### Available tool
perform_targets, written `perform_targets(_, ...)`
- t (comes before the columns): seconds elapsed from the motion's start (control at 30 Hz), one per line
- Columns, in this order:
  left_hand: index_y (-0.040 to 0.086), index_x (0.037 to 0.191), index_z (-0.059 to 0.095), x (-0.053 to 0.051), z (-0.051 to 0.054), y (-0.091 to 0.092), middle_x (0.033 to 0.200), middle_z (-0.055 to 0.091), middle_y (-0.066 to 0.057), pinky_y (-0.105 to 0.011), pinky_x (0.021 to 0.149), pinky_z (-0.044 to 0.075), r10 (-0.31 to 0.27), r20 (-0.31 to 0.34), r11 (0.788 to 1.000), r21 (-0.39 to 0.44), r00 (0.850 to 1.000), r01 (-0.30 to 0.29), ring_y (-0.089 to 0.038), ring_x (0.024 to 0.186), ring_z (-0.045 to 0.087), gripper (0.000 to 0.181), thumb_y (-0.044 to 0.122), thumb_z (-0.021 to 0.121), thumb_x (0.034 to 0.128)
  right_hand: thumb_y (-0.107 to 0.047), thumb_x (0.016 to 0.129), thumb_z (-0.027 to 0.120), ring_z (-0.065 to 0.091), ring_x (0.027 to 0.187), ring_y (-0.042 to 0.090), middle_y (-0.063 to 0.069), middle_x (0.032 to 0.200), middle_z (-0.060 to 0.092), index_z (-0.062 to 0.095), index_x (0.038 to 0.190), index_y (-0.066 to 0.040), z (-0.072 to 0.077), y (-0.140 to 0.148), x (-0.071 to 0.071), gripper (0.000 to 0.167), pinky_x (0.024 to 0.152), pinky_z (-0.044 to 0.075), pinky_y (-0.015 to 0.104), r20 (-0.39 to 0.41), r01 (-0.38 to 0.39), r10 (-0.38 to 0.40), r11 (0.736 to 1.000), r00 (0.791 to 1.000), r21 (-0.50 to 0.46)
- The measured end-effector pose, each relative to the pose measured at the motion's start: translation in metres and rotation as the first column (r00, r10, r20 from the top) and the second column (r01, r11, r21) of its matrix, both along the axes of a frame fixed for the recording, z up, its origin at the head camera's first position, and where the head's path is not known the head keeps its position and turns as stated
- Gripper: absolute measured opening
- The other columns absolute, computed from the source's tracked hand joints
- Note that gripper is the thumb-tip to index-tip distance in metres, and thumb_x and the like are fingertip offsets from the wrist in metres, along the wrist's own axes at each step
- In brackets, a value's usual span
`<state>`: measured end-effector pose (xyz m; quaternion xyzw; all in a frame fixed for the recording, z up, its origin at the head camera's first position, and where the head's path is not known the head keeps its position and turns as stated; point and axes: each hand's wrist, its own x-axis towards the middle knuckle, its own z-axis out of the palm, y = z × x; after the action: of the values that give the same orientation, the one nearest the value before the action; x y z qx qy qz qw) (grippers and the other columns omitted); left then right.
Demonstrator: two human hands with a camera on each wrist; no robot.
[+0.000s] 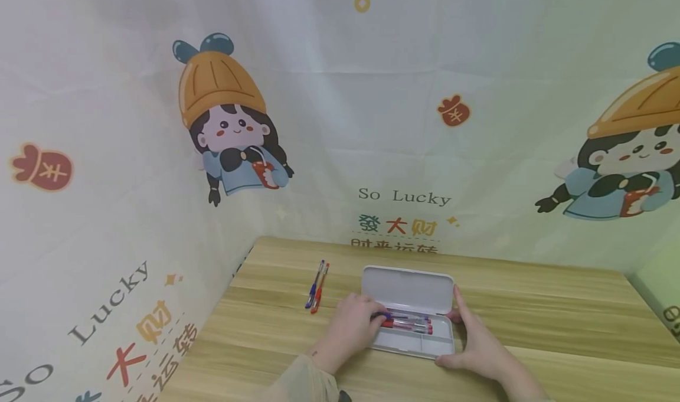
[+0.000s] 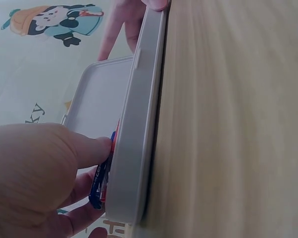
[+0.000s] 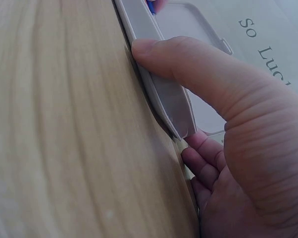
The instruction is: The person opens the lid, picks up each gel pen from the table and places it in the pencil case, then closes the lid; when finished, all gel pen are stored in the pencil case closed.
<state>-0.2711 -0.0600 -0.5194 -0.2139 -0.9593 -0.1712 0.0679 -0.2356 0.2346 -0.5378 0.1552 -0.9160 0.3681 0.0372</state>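
Observation:
A white pencil case (image 1: 408,288) lies on the table with its lid raised at the back. Red and blue gel pens (image 1: 411,323) lie in its rear compartment; how many cannot be told. My left hand (image 1: 353,325) pinches the pens' left ends between thumb and fingers. In the left wrist view, a dark blue pen cap (image 2: 95,191) shows between the thumb and fingers, beside the case wall. At the case's right end, my right hand (image 1: 480,346) grips it, thumb (image 3: 161,55) on the front wall and fingers behind. The front compartments hold nothing visible.
Left of the case, a blue pen (image 1: 314,285) and a red pen (image 1: 320,290) lie side by side on the wooden table (image 1: 276,331). A printed cloth (image 1: 329,124) with cartoon figures hangs behind the table and along its left side.

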Motion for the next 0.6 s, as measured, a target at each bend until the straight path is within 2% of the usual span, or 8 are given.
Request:
perform_targets(0.23, 0.028, 0.120, 0.084, 0.0018, 0.0000, 0.0006, 0.114, 0.080, 0.003, -0.039, 0.093, 0.053, -0.012, -0.007, 1.000, 0.013, 1.000, 0.013, -0.019, 0.104, 0.065, 0.019, 0.030, 0.073, 0.1043, -0.040, 0.059, 0.107, 0.061, 0.130, 0.029, 0.009, 0.138, 0.069, 0.000, 0.175, -0.001, 0.0010, -0.0010, 0.0015, 0.163, 0.122, 0.043, 0.066, -0.004, -0.005, 0.005, 1.000, 1.000, -0.003)
perform_targets(0.6, 0.026, 0.131, 0.080, 0.0017, -0.0006, -0.0023, 0.128, 0.078, -0.003, -0.048, 0.105, 0.055, -0.013, 0.025, 0.998, 0.068, 1.000, 0.011, -0.025, 0.118, 0.067, 0.030, 0.035, 0.074, 0.1038, -0.041, 0.059, 0.107, 0.060, 0.131, 0.027, 0.008, 0.140, 0.069, 0.000, 0.175, -0.002, -0.0001, 0.0001, 0.0011, 0.163, 0.122, 0.043, 0.066, -0.003, -0.002, 0.002, 1.000, 1.000, -0.004)
